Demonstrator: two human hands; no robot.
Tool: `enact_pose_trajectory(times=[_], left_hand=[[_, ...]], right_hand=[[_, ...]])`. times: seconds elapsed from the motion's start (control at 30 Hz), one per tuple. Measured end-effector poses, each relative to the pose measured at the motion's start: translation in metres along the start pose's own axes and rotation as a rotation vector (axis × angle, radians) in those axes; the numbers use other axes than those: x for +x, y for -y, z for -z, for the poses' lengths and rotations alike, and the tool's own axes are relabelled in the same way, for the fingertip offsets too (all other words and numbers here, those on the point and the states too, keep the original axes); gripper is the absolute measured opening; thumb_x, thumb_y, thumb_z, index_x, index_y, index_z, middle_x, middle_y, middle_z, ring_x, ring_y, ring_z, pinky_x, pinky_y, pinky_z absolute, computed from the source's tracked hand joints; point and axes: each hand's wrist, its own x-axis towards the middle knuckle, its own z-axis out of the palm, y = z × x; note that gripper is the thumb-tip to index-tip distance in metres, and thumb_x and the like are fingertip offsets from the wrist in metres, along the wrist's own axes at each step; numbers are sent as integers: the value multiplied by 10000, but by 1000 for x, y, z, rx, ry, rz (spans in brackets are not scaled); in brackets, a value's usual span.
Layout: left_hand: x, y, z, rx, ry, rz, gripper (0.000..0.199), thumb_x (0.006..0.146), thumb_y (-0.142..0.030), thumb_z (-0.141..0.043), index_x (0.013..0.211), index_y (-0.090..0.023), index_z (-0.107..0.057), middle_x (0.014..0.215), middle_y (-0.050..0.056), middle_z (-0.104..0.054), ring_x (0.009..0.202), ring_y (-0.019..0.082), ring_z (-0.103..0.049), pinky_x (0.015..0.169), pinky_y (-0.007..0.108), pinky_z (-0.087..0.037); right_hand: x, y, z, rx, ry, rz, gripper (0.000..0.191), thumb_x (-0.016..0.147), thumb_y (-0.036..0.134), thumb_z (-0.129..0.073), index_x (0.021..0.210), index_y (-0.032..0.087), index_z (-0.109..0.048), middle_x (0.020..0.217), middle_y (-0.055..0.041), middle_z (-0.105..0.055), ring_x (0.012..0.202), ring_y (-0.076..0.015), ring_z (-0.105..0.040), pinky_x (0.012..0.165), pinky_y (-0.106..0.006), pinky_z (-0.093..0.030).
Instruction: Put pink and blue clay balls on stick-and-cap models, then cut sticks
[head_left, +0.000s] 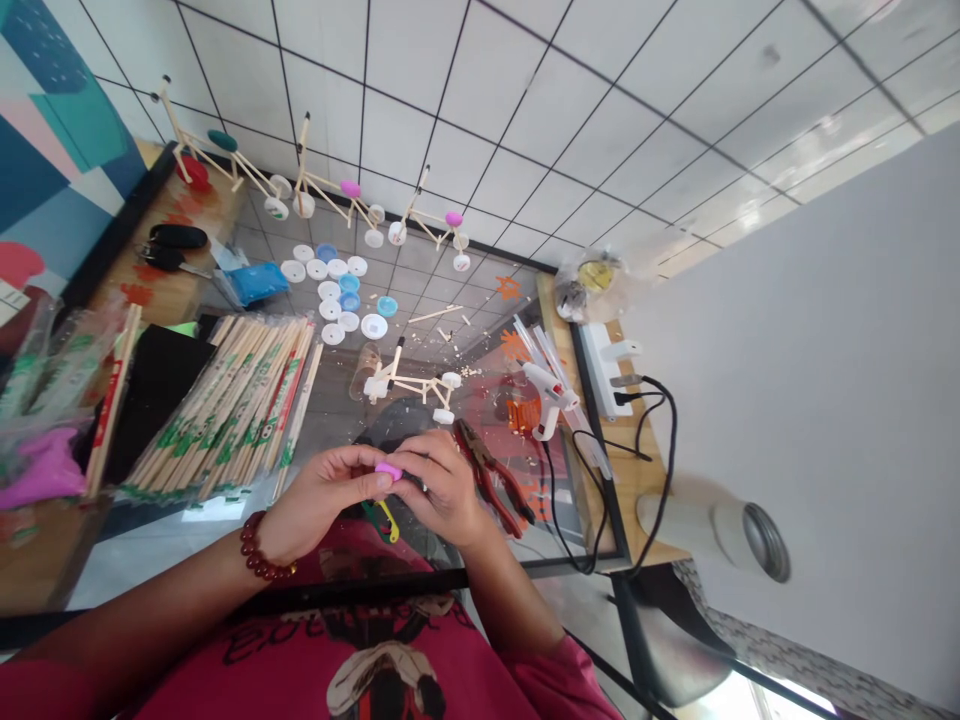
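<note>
My left hand (319, 490), with a red bead bracelet (266, 548) on its wrist, and my right hand (442, 490) meet over a glass tabletop (180, 510). Both pinch a small lump of pink modelling clay (388, 470) between their fingers, and it is partly hidden by them. Just below the hands lies a small tool with yellow and green handles (385, 522), its metal end hidden. Red-handled pliers (491, 478) lie against my right hand. A model of wooden sticks and white bottle-cap wheels (409, 388) stands beyond the hands.
Bundled bamboo chopsticks (232, 400) lie to the left. A white hot glue gun (549, 395) and a power strip (604, 368) with black cords sit to the right. Several bottle caps (330, 290) and similar stick models (330, 200) lie farther away.
</note>
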Motion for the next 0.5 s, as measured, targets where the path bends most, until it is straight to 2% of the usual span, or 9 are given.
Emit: enact_pose_trajectory(times=[0.17,0.3,0.5], left_hand=[[-2,-3,-2,3,55,-56,182,732,-317,-862,833,-175,-809,874,48,-772,836,153,-669,823,267,-528],[-2,0,-2,-49,9,15,262,714,-341,-873,902,-170,-805,846,52,-768,755,149,-658,731,270,-531],[-1,1,-1,-83,-2,30,234,692,-340,-881,815,-154,-809,799,60,-758,729,158,-646,720,280,-521]], right_hand=[[0,-2,0,25,-3,75,251,974,301,-621,1220,258,-651,978,-57,-718,848,-175,-656,804,-368,-515],[-5,-5,-2,-17,17,67,298,957,243,-631,1254,277,-638,991,-49,-713,856,-173,-648,808,-364,-509],[-6,-3,-4,-36,52,86,398,925,354,-695,1301,256,-607,1018,-69,-717,880,-188,-667,831,-381,-521]])
